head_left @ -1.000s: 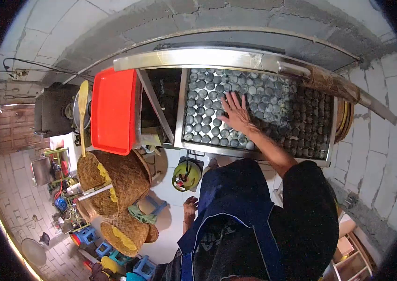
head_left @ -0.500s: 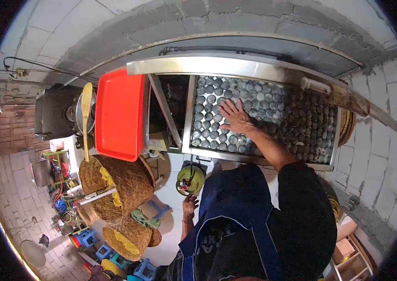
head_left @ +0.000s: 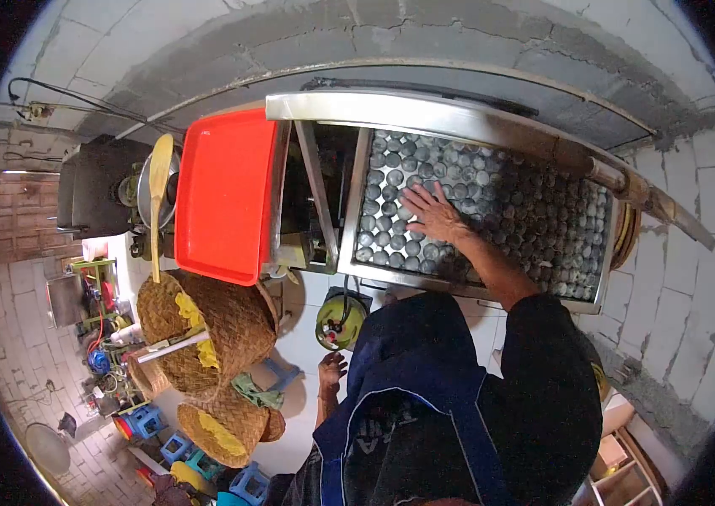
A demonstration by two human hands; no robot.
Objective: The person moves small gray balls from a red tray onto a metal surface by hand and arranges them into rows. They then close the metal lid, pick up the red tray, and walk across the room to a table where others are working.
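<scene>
My right hand (head_left: 437,216) lies spread, palm down, over round dark grey-blue pieces (head_left: 393,178), which look like dough. Its fingers are apart and seem to touch the tops near the left side; what lies under the palm is hidden. Packed close together, the pieces fill a metal-rimmed griddle or tray (head_left: 425,282), with pale surface showing between some. My left hand (head_left: 332,370) hangs low beside my apron with loosely bent fingers and nothing visible in it. Closest to it is a green gas cylinder (head_left: 341,324) on the floor.
A red tray (head_left: 227,194) stands left of the griddle, beside a wooden spoon (head_left: 158,198) resting across a pot. Large woven baskets (head_left: 235,329) stand below it. A metal bar (head_left: 425,118) runs along the griddle's far side. Blue stools (head_left: 249,484) are at lower left.
The view has shifted a little, so the griddle and tray appear farther right. My right hand stays spread over the pieces with little movement. My left hand has shifted slightly left.
</scene>
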